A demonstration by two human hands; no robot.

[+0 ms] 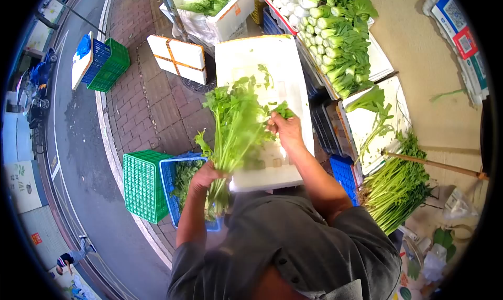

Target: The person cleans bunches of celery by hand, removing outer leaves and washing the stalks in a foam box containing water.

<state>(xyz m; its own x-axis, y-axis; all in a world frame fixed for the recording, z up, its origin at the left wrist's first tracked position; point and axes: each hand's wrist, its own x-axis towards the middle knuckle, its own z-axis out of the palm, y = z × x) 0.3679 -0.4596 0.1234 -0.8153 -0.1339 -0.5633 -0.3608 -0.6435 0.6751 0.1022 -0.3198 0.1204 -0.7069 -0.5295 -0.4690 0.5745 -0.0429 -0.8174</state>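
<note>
A leafy bunch of green celery-like stalks (233, 122) is held by its lower stems in my left hand (207, 175), whose fingers are wrapped round them. The leaves spread up and to the right, partly blurred. To their right, my right hand (285, 129) is closed in a pinch on a small green leafy sprig (284, 110). Both hands are over a white foam box lid (262, 51), where a few loose leaves lie.
A blue crate (168, 175) with greens stands left beside a green crate (144, 187). Bok choy (335, 43) is piled at upper right. Long-stemmed greens (395, 187) lie at right near a wooden stick (435, 164). A taped white box (176, 58) sits at upper left.
</note>
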